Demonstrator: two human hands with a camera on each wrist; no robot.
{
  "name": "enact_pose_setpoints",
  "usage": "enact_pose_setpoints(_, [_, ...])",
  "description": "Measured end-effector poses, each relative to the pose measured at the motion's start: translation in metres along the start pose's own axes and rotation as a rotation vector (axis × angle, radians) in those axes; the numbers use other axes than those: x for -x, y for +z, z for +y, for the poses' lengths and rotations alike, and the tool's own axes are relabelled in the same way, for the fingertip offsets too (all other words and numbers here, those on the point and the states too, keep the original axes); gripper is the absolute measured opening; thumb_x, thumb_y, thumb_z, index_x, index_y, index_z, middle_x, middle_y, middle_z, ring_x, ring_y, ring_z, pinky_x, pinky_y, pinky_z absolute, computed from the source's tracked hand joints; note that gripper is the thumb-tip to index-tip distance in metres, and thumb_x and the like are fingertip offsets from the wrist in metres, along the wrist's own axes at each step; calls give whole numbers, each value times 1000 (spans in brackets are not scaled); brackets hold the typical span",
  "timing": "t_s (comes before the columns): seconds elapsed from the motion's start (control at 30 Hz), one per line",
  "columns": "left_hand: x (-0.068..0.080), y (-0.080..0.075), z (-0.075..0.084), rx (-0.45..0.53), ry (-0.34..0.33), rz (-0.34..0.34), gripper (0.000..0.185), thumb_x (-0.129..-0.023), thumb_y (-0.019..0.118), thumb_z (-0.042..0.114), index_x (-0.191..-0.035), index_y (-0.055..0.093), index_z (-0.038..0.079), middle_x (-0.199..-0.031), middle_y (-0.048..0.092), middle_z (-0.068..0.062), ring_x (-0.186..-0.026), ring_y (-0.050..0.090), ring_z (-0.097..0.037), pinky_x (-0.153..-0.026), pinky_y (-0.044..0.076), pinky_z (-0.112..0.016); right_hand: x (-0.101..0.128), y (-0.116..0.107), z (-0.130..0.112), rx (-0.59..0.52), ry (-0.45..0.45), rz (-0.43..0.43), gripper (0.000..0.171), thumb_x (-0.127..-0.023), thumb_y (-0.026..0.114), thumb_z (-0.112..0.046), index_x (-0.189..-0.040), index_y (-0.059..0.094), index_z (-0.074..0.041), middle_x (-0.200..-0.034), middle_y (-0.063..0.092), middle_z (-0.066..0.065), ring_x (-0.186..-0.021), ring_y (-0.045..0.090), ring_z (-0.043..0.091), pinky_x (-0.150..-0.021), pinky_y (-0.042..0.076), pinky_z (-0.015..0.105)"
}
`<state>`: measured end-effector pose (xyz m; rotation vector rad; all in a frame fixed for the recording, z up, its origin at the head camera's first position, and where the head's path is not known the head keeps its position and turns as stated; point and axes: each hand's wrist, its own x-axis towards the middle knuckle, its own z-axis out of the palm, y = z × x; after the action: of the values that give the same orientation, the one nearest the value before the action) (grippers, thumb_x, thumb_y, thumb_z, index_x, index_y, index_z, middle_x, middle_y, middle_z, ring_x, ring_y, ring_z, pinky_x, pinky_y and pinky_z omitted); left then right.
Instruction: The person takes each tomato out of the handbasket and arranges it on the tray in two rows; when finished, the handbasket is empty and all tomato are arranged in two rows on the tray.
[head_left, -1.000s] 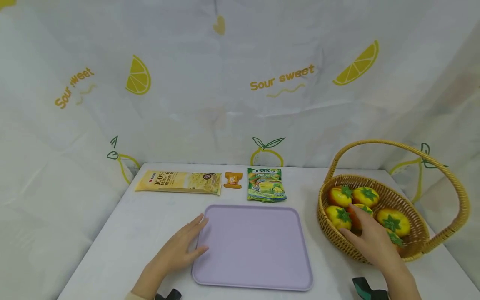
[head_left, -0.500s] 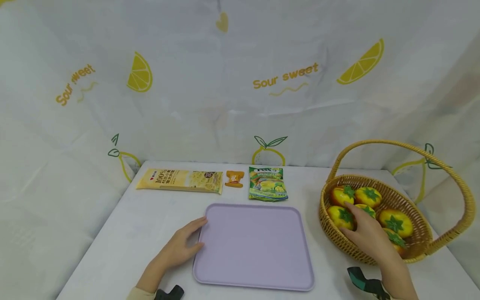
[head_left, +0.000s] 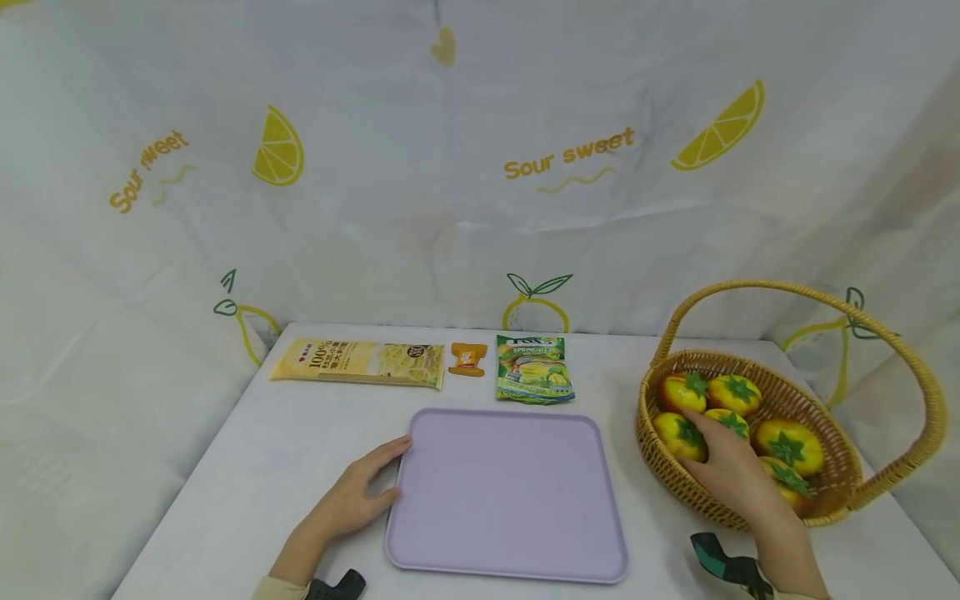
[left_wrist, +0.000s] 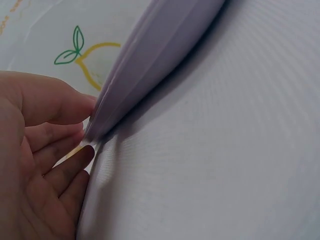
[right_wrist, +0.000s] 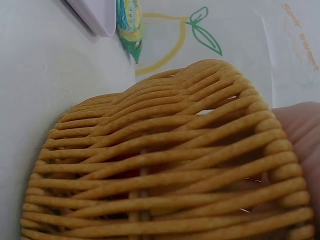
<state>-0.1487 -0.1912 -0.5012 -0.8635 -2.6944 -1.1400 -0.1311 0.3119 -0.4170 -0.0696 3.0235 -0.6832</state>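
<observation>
The right hand (head_left: 731, 475) reaches over the near rim of the wicker basket (head_left: 840, 500), fingers curled down among the orange-and-yellow persimmons (head_left: 787, 444). Whether that grip has closed round one fruit or only rests on it cannot be told: the head view hides the fingertips behind the hand, and the right wrist view shows only woven wall and the edge of a palm.

The left hand (head_left: 352, 500) lies on the white desk (head_left: 247, 492) at the left edge of the lilac tray (head_left: 510, 492), fingers nearly straight and relaxed, their tips touching the rim (the left wrist view shows the thumb and one finger pressed against the tray's edge, not curled round it). That grip is slack, steadying rather than holding.

Behind the tray, in a row near the back of the desk, lie a noodle packet (head_left: 358, 362), a small orange sweet (head_left: 467, 359) and a green candy bag (head_left: 535, 380).

Risks, as I judge them: the fruits sit touching one another, so pulling one out could roll its neighbours or drag a green stalk cap along. The basket is light and its tall handle arches above the wrist; lifting the hand carelessly could catch it and tip the basket. The tray, only touched, could slide if nudged.
</observation>
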Motion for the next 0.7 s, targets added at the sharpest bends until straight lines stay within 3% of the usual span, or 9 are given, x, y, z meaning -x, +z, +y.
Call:
enact_pose_setpoints(0.4, [1, 3, -7, 8, 35, 20, 58, -83, 67, 19, -137, 49, 6, -144, 48, -8, -132, 44, -29, -112, 34, -35, -1, -2, 0, 2, -24, 63, 66, -78, 72, -14, -132, 44, 11, -127, 47, 39, -113, 41, 57, -90, 38, 68])
enact_pose_setpoints(0.7, [1, 3, -6, 21, 18, 10, 58, -82, 67, 18, -137, 49, 6, -143, 48, -8, -132, 44, -29, -112, 34, -36, 6, -8, 0, -77, -1, 138, 84, -80, 73, -41, -137, 36, 8, -134, 35, 39, -118, 35, 58, -88, 34, 73])
